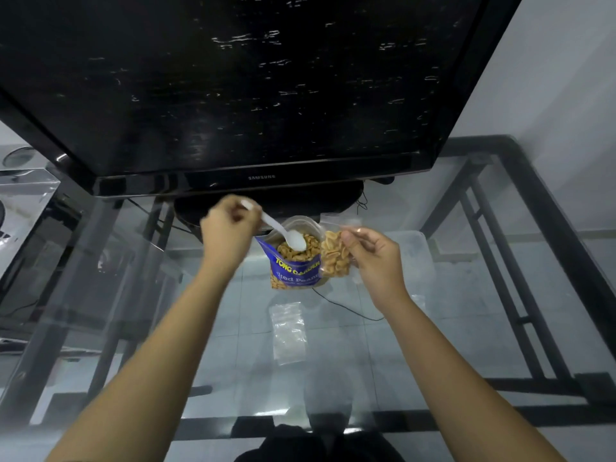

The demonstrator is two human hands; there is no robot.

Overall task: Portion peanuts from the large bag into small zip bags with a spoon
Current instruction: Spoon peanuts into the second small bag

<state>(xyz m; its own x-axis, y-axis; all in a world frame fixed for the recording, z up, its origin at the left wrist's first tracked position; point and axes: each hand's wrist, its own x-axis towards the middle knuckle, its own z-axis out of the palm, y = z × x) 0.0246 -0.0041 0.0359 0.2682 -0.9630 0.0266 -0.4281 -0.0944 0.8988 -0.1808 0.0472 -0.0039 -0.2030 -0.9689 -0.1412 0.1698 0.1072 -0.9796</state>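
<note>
A blue large peanut bag (pixel 295 270) stands open on the glass table, peanuts showing inside. My left hand (pixel 230 230) grips the handle of a white plastic spoon (pixel 283 232), whose bowl rests in the bag's mouth on top of the peanuts. My right hand (pixel 375 255) pinches a small clear zip bag (pixel 335 256) partly filled with peanuts, held upright just right of the large bag. An empty small zip bag (pixel 288 332) lies flat on the glass nearer to me.
A big black television (pixel 233 95) stands at the back of the glass table (pixel 466 328), just behind the peanut bag. The table's black metal frame (pixel 520 248) shows through the glass. A clear plastic box (pixel 23 201) sits at far left. A thin black cable (pixel 350 308) runs under the glass.
</note>
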